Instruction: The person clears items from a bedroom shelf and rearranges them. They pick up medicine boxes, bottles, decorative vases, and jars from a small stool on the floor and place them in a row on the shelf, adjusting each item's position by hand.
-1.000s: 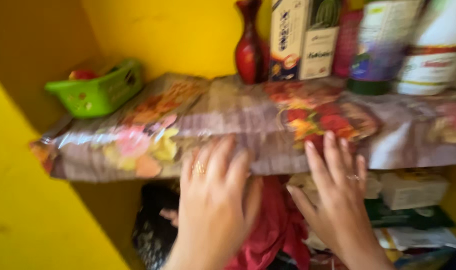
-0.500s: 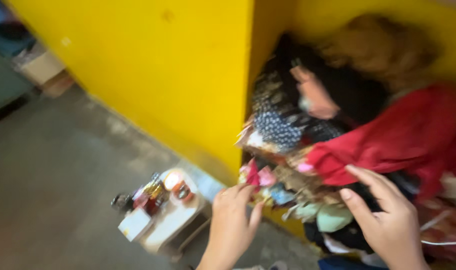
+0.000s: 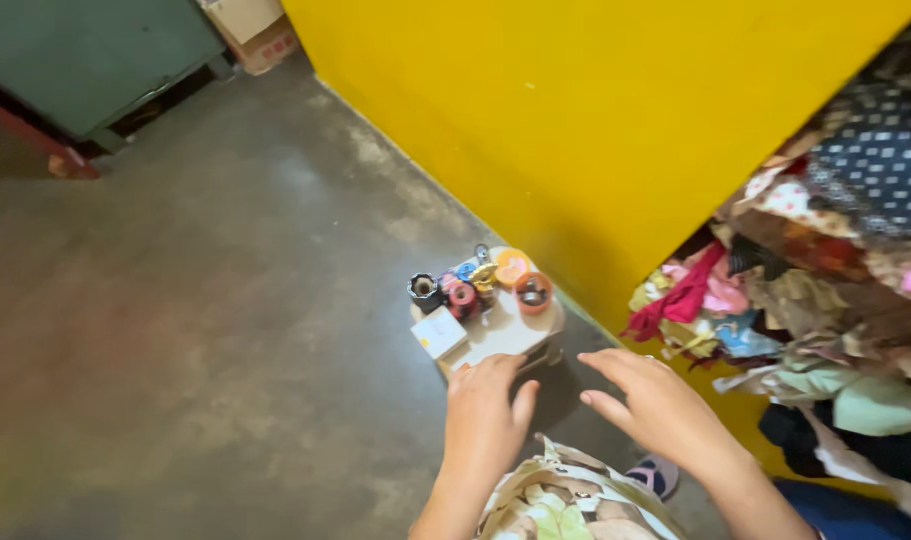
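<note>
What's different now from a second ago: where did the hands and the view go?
The view swung down from the lined shelf to the floor. Both hands dropped from the shelf's edge: the left hand now reaches the near edge of the small white box that carries thread spools, and the right hand hovers beside it. Both stayed empty, fingers spread.

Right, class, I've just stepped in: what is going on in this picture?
A person reaches both bare hands down toward a small white stand on the grey floor. The left hand hovers at its near edge and the right hand is just beside it, both open and holding nothing. The stand carries thread spools, small pots and a little white box. To the right, a heap of mixed cloth spills beside the yellow wall.
</note>
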`<action>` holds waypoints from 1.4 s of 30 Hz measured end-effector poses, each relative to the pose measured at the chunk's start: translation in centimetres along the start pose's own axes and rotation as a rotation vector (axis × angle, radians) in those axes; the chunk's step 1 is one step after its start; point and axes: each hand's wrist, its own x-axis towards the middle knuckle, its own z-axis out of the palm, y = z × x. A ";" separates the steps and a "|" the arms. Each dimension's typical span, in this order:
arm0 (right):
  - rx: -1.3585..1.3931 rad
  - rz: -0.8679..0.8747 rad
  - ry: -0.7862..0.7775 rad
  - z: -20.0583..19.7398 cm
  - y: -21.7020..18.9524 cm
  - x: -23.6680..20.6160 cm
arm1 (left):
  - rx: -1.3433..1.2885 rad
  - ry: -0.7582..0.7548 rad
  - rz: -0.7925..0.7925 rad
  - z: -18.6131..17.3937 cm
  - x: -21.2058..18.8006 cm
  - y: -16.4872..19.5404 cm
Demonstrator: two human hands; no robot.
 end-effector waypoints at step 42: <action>-0.059 -0.070 0.107 17.9 3.2 20.8 | -0.011 -0.008 -0.356 3.6 -1.5 -18.2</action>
